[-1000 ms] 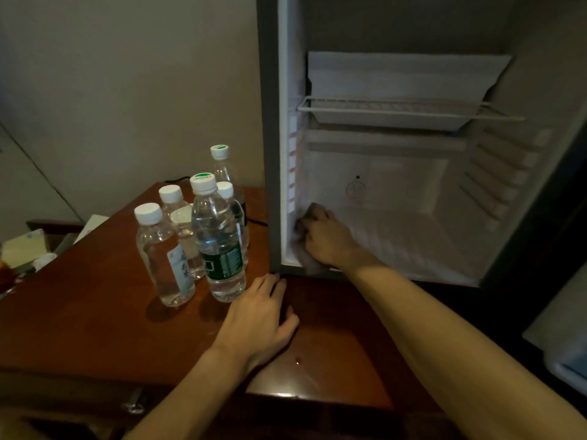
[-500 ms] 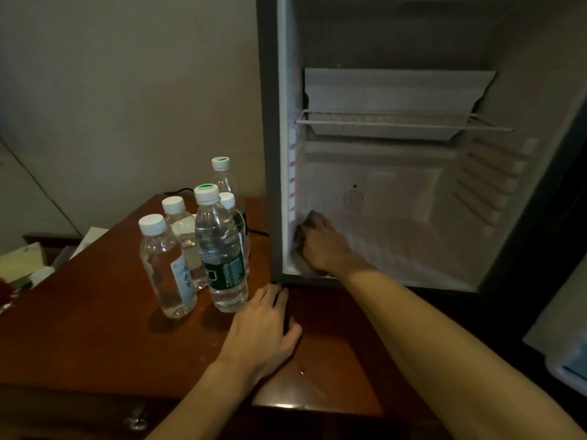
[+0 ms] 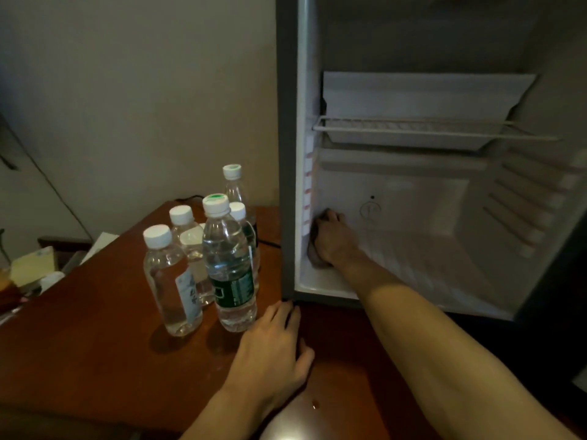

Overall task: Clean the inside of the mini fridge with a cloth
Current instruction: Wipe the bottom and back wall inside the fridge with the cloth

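Observation:
The mini fridge (image 3: 287, 185) stands open on the wooden table (image 3: 79, 344), its white inside empty except for a wire shelf (image 3: 413, 130). My right hand (image 3: 333, 239) reaches deep into the lower left corner and presses a brownish cloth (image 3: 314, 254) against the floor by the left wall. Most of the cloth is hidden under the hand. My left hand (image 3: 273, 350) rests flat on the table just in front of the fridge's left corner, fingers straight.
Several clear water bottles (image 3: 203, 255) with white caps stand together on the table left of the fridge. A dark cable (image 3: 266, 241) runs behind them. Papers and small items (image 3: 31, 268) lie at the far left edge.
My right hand with the cloth has slid further back along the fridge's left wall toward the rear corner. My left hand has stayed on the table. The camera has tilted up slightly.

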